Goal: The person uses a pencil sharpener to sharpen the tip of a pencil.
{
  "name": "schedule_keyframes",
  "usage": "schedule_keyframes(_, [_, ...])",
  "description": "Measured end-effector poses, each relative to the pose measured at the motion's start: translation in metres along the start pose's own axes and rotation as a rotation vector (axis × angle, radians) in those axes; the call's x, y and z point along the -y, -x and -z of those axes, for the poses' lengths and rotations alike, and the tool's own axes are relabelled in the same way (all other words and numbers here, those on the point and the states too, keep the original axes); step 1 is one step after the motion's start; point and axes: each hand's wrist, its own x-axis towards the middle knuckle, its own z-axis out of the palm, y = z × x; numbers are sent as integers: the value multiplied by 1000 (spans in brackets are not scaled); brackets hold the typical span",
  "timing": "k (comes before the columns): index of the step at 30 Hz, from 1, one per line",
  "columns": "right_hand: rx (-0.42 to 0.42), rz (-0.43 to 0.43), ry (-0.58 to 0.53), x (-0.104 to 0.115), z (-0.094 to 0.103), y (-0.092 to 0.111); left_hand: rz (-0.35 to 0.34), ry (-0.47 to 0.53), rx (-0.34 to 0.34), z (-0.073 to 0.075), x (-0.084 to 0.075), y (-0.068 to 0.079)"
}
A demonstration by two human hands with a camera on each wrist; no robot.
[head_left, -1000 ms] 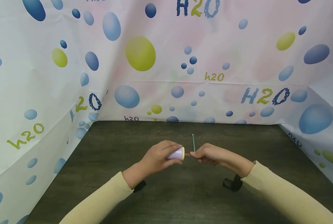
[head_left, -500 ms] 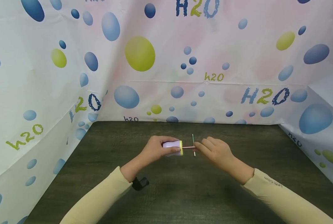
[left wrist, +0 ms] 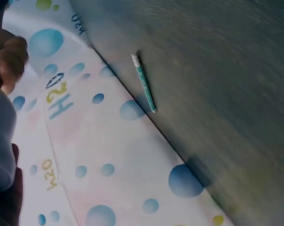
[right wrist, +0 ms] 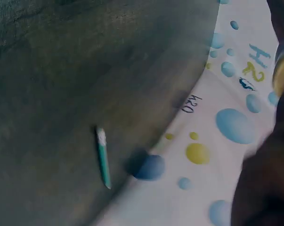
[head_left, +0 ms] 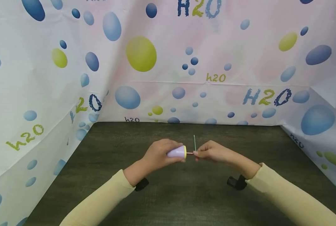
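My left hand [head_left: 156, 155] grips a lavender pencil sharpener [head_left: 177, 152] with a yellow rim, held on its side above the table with the rim facing right. A thin red pencil [head_left: 189, 153] runs out of that rim. Its other end is pinched between the thumb and fingers of my right hand [head_left: 213, 151]. The pencil's tip is hidden inside the sharpener. Beyond the right fingers a green pencil [head_left: 194, 142] with a white end lies on the table, its near part covered in the head view. Both wrist views show this green pencil [left wrist: 144, 84] whole.
The dark wooden table [head_left: 184, 201] spreads under both arms. White sheeting [head_left: 168, 62] with blue and yellow-green spots stands at the back and both sides. Black wrist mounts [head_left: 237, 182] show under the forearms.
My right hand has rolled over and back around the red pencil, its grip changing from the back of the hand upward to a thumb pinch. The sharpener rose slightly, then came down.
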Motion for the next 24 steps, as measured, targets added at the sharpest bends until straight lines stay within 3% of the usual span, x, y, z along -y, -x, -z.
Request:
schedule_keyframes(1, [-50,62,85,-1,-1,0,48,28,11,1,1,-1])
schedule_keyframes(3, [-210,269,346,-4,-5,0,194,112,47,2,2,-4])
schedule_keyframes(7, [-621,724,847,-15,-11,-1,503,312,114,7,5,-10])
schedule_keyframes(9, [-754,902,972,-19,-11,-4,596,385,133,9,6,-12])
schedule_keyframes(11, [-827,995,1042,-23,-10,-6,634,438,153,9,6,-13])
schedule_keyframes(16, [-967,1090,1156,-27,-10,-7,641,489,198,9,0,-15])
schedule_keyframes(20, [-1000,1047,1062,-23,-15,-9,613,481,184,8,-4,-14])
schedule_keyframes(22, [-959,977,968,-20,-18,-8,524,428,153,5,-4,-12])
schedule_keyframes(24, [-819,836,831,-16,-19,-5,364,322,100,2,-3,-9])
